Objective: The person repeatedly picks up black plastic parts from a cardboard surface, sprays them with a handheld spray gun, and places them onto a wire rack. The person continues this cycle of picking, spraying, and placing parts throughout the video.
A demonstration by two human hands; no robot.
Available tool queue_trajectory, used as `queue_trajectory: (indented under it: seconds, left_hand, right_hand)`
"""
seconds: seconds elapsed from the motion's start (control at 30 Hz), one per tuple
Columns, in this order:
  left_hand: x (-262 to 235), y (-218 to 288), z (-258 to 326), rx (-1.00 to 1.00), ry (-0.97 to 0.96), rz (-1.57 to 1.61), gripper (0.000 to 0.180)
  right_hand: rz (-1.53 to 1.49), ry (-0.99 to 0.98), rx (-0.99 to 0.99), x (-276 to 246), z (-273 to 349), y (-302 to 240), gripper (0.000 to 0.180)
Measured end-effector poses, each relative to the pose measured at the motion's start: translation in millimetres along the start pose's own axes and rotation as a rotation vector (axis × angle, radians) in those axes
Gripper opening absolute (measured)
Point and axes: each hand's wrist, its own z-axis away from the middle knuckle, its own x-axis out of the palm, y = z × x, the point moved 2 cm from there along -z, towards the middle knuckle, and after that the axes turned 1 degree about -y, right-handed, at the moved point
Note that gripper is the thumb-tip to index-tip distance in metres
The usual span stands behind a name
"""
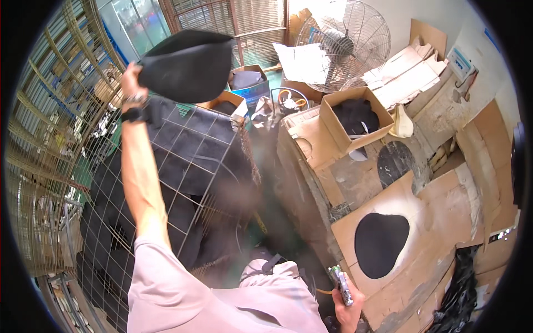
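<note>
The left hand (pixel 133 84) has its grip closed on the left edge of a black sheet (pixel 186 69), fingers at the rim. The sheet is raised, slightly bent, above the far end of a wire cage (pixel 213 175). The right hand (pixel 348 308), low and near the body, has its grip wrapped around a metal hand tool (pixel 341 284), held beside the near edge of the counter (pixel 408 299).

The counter is covered with worn cardboard. A rounded black piece (pixel 382 246) lies flat on it, to the right of the tool and apart from it; a pale patch shows on the cardboard around the piece.

Containers: the wire cage, left of the body, holds many dark sheets (pixel 180 139), loosely heaped; the count cannot be told. On the far part of the counter stands an open cardboard box (pixel 336 136) with black pieces (pixel 355 114) inside. A pale rounded object (pixel 402 123) lies just beside that box on its right. Beyond the cage is a blue-sided box (pixel 259 90) with a dark folded piece (pixel 247 79) in its top. Nearer stands a further open carton (pixel 240 105), partly hidden, with dark contents.

A large wire-guarded fan (pixel 343 45) stands behind the counter.
</note>
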Motion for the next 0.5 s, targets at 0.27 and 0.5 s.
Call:
queue_trajectory:
  seconds: [0.27,0.5]
  left_hand:
    - [-303.8,-60.1,11.8,-0.189,0.650,-0.505,0.059]
    - [-322.4,-49.9,49.6,-0.320,1.110,-0.459,0.041]
  right_hand:
    - [-0.018,-0.117,0.099,25.7,-23.2,-39.1,0.044]
    - [-0.014,-0.112,0.025,26.3,-22.2,-30.5,0.044]
